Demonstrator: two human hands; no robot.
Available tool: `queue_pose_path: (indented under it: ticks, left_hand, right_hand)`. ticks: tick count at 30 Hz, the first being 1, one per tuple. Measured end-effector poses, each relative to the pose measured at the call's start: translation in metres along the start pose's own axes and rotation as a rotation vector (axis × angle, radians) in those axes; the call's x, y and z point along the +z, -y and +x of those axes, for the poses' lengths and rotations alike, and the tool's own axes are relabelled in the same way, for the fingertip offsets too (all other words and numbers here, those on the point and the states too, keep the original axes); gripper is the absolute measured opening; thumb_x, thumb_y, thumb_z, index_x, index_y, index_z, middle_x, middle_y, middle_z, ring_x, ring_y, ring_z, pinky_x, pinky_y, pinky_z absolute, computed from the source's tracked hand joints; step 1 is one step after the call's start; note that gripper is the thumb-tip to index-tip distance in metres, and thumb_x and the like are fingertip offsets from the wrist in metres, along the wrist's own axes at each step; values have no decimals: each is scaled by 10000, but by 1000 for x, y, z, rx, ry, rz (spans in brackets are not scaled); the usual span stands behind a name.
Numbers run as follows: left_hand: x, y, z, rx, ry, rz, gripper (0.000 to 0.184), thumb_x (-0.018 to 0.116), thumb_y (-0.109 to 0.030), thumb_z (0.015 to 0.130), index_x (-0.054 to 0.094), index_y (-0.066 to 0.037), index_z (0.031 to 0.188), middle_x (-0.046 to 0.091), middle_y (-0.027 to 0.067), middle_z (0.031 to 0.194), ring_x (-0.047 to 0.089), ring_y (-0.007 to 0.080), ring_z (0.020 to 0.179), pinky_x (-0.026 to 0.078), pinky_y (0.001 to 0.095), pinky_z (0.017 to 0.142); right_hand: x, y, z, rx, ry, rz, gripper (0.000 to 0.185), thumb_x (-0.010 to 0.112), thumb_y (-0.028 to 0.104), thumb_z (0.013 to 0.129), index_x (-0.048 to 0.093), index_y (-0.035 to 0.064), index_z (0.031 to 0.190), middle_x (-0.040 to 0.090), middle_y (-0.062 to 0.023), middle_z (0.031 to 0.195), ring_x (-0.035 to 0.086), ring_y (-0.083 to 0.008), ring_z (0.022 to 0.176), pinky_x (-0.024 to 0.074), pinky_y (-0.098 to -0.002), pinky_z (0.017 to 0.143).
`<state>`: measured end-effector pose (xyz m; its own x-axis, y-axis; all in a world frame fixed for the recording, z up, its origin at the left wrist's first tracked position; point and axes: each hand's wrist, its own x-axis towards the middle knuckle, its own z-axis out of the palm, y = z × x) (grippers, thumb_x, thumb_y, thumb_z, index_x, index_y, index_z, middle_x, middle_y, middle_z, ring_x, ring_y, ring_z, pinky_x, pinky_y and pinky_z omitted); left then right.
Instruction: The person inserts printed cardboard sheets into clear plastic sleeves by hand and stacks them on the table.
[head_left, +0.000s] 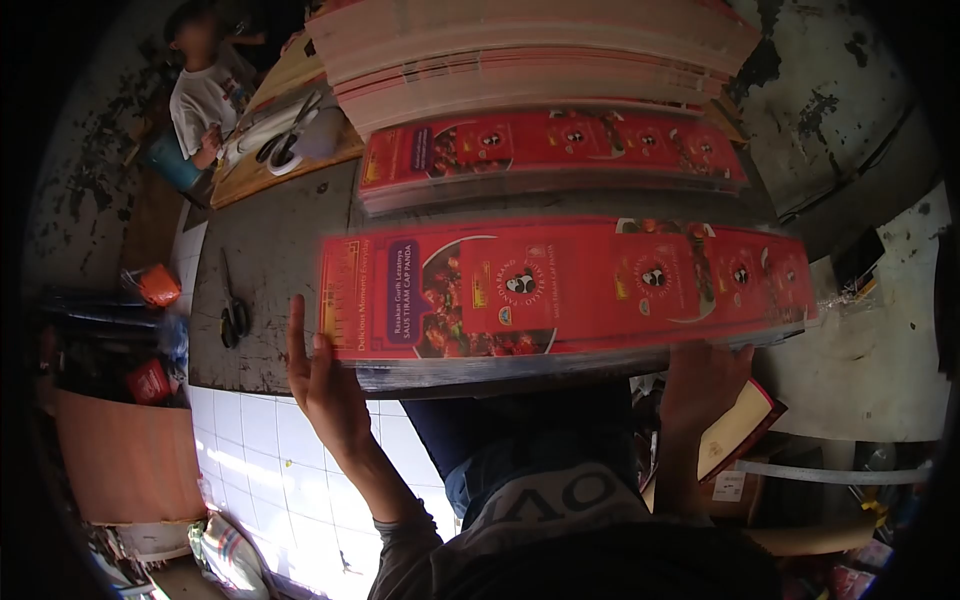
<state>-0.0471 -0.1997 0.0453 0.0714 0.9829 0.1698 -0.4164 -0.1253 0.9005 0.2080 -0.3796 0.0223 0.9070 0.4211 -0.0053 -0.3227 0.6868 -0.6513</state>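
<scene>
A long stack of red printed sheets (590,290) lies across the front of the dark table (270,270). My left hand (325,385) is at the stack's left front corner, its fingers apart and pointing up, the thumb side near the edge. Against the front edge, toward the right, rests my right hand (705,375); its fingers are partly hidden and dim, so their grip is unclear. Behind this stack lies a second stack of similar red sheets (550,150), and a tall pile of pale-edged sheets (530,55) rises beyond it.
Black-handled scissors (233,318) lie left of the front stack. Another pair of scissors (285,145) rests on a wooden board (240,185) at the back left, beside a person (205,100). An orange bag (155,285) is at the far left.
</scene>
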Motion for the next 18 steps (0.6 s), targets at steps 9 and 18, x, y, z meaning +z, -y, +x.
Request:
queue_pose_path:
  ticks: [9,18]
  left_hand:
    - [-8,10,-1,-36,32,74,473,464,-118,901,333,107,1296,538,247,1153,563,239,1036,389,348,944]
    - [19,-19,79,107,147,402,508,541,-196,882,390,89,1274,589,177,1109,558,172,1033,359,304,958]
  right_hand:
    - [-19,74,71,-360,-30,21,555,384,440,891,444,2,1227,480,-143,1232,485,-267,1102,378,-392,925]
    - [-26,120,215,-65,290,-261,331,441,179,922,471,-4,1196,542,-145,1177,563,-248,1033,468,-388,881]
